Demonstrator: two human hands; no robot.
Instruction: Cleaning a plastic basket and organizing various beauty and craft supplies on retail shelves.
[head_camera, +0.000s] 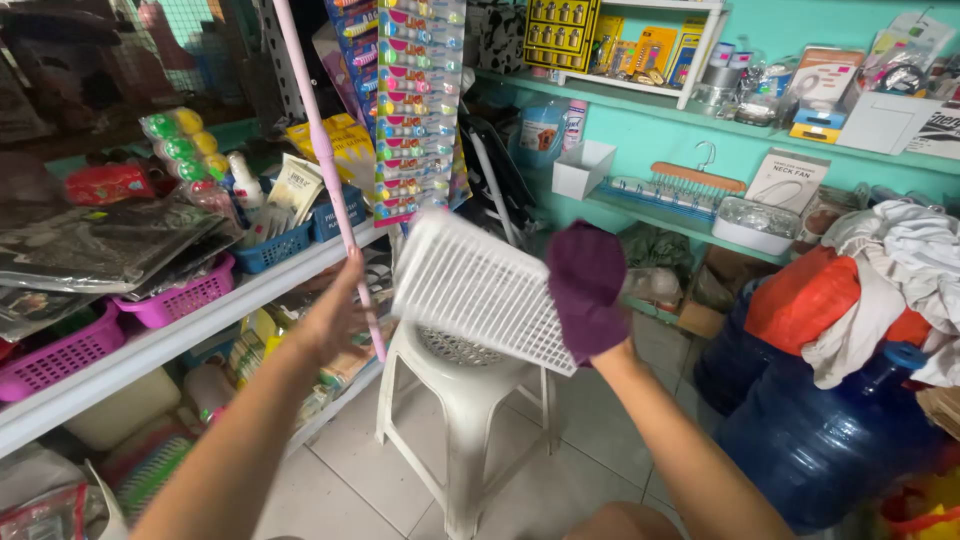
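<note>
Holding is the state of both hands over a tiled shop floor. Standing against the left side is a white shelving unit, which is carrying pink baskets and a blue basket of small goods; a large blue water jug is sitting at the right under a pile of orange and white cloth. A white plastic stool is standing in the middle of the floor, directly below the hands. A white plastic lattice tray is being held tilted above the stool seat, apart from it. The right hand, wearing a purple glove or cloth, is pressing flat against the tray's right edge; whether its fingers are wrapping behind is not discernible. The left hand is closing around a thin pink pole, which is running up and leftwards out of view, just beside the tray's left edge.
</note>
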